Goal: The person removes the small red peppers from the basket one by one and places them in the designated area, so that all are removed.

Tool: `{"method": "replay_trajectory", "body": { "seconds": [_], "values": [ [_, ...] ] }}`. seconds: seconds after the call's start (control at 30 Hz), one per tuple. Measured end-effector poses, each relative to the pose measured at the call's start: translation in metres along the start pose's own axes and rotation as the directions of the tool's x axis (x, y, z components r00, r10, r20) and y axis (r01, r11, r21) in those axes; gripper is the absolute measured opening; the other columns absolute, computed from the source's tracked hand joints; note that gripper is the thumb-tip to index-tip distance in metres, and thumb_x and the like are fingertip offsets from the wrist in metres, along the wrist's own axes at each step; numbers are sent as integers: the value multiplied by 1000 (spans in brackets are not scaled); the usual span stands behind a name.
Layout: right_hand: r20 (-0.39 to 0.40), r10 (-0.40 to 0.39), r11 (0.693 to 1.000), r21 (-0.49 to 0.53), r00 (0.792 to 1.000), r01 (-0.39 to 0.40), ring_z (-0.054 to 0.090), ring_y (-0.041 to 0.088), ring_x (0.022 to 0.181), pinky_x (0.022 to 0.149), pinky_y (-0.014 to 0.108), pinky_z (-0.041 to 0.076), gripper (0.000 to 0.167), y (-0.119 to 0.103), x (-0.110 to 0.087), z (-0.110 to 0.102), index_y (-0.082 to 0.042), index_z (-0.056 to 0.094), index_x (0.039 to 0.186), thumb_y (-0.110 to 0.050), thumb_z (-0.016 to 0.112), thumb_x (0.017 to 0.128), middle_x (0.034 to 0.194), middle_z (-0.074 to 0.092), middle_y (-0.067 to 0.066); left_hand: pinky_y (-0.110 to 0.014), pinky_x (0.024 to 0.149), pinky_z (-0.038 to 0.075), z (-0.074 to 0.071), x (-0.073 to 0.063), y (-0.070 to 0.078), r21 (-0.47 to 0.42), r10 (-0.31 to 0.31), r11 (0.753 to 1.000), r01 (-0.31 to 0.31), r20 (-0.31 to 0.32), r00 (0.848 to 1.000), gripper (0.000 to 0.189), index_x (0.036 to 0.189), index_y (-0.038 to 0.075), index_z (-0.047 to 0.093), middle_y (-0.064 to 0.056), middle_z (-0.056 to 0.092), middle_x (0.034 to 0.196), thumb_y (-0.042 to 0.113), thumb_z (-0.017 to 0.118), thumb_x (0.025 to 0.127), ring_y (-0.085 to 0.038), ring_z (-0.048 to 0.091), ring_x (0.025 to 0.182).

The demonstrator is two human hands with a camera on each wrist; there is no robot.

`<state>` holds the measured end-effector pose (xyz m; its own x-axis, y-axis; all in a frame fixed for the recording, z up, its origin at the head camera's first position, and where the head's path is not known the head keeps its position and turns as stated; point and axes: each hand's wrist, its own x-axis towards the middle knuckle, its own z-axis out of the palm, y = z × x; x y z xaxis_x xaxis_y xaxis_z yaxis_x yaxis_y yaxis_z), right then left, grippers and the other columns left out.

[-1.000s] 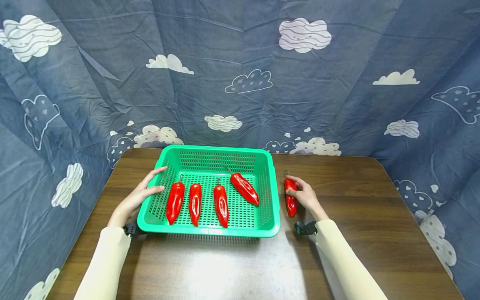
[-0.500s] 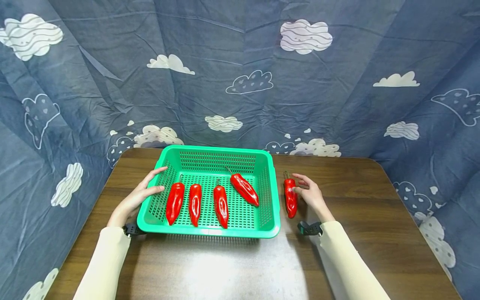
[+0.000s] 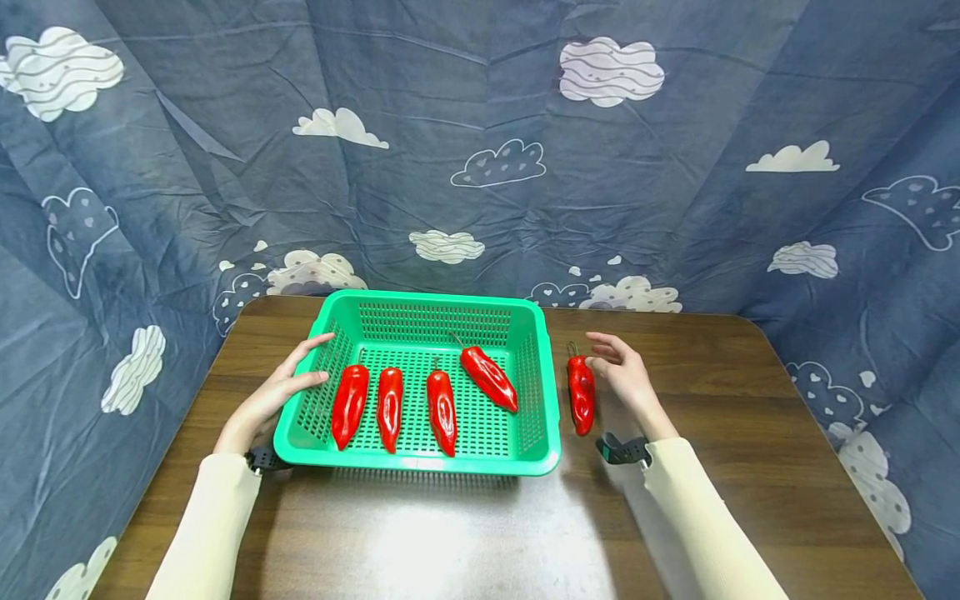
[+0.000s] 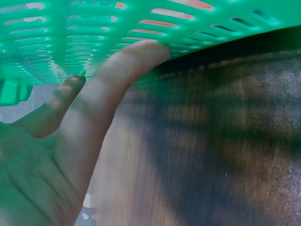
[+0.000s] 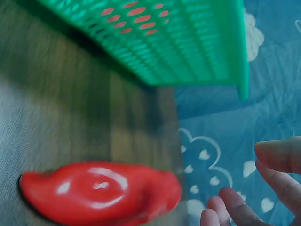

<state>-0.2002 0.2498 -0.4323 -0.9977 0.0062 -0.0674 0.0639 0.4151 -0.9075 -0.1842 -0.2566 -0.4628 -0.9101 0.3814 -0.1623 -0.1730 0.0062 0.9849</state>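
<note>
I have the left hand (image 3: 272, 395) uncurled against the green basket (image 3: 412, 463), the right hand (image 3: 627, 380) loose beside the red pepper (image 3: 581, 398) outside.

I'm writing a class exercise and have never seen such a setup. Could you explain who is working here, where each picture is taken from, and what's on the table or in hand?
There is no machine here: a person works with two bare hands. The wide picture comes from a camera on the head, looking forward and down. The two close ones come from cameras worn on the wrists. On the wooden table stands a green basket holding four red peppers. A fifth pepper lies on the table to the basket's right. The left hand is at the basket's left side, fingers fairly straight. The right hand is beside the fifth pepper, its fingers not curled round it. So neither hand holds a pepper.
</note>
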Motion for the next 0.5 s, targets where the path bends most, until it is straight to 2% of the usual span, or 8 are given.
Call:
{"method": "replay_trajectory", "body": {
  "seconds": [0.23, 0.5],
  "values": [
    [55, -40, 998, 56, 998, 37, 51, 37, 115, 95, 50, 42, 44, -22, -4, 9, 1, 46, 137, -4, 52, 94, 129, 50, 30, -45, 84, 50, 0, -1, 0, 8, -1, 1000, 1, -4, 1000, 61, 151, 30, 22, -15, 14, 148, 15, 51, 99, -38, 50, 112],
    [119, -81, 990, 129, 990, 65, 51, 35, 117, 96, 47, 41, 43, -46, -5, 25, 2, 48, 135, -2, 53, 93, 127, 52, 28, -46, 83, 50, 0, 0, 1, 7, 1, 1000, -1, -3, 1000, 60, 150, 30, 23, -15, 14, 148, 14, 50, 99, -37, 51, 110]
  ]
}}
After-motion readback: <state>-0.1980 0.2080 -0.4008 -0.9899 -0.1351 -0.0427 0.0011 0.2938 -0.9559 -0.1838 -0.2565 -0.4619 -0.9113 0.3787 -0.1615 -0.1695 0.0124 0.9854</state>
